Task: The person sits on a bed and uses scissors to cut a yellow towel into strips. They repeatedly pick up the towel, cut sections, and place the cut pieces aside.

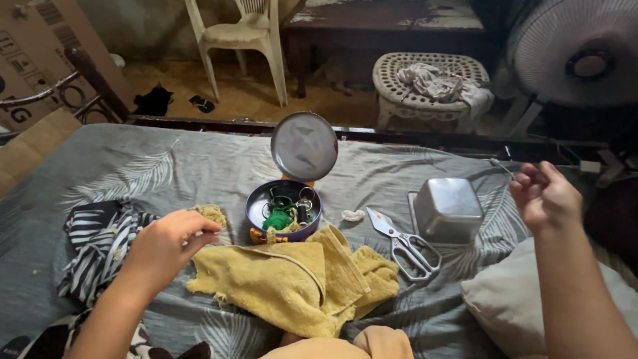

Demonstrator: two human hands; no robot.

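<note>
Yellow towel (292,282) under left grip's (169,242) pinch, right grip (541,196) pinching needle (502,166); thread-filled tin (284,213) beside.

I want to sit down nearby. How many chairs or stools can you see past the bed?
2. A white plastic chair stands at the back left, and a white woven stool with crumpled cloth on it stands further right, beside the fan. Others may be out of frame.

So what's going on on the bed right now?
A person sits at a bed doing hand sewing. The left hand pinches the edge of a yellow towel, while the right hand is raised to the side, pinching what looks like a needle. An open round tin of thread spools, scissors and a metal container lie nearby.
</note>
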